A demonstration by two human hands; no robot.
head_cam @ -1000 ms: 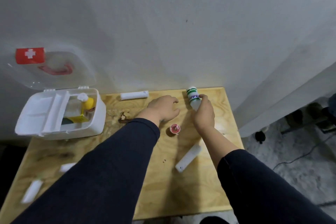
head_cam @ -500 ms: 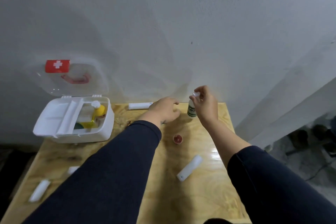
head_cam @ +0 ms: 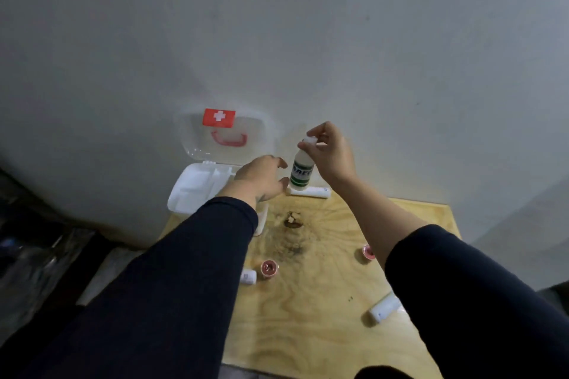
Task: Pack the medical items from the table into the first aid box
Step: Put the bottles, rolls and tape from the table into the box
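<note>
My right hand [head_cam: 331,153] grips a white bottle with a green label [head_cam: 302,172] by its cap, holding it upright in the air above the table's far edge. My left hand [head_cam: 261,180] hovers just left of the bottle, fingers apart and empty, over the right side of the open white first aid box [head_cam: 197,186]. The box's clear lid [head_cam: 228,135], with a red cross sticker and red handle, leans against the wall. My left arm hides most of the box's inside.
On the wooden table [head_cam: 311,317] lie a white tube [head_cam: 311,191] by the wall, another white tube [head_cam: 385,310] at the right, a small white item [head_cam: 248,276], and two pink tape rolls [head_cam: 269,268] [head_cam: 368,252]. A dark stain [head_cam: 292,220] marks the wood.
My right hand has lifted the bottle higher and carried it left toward the box. My left hand moved left over the box. The camera view has swung left.
</note>
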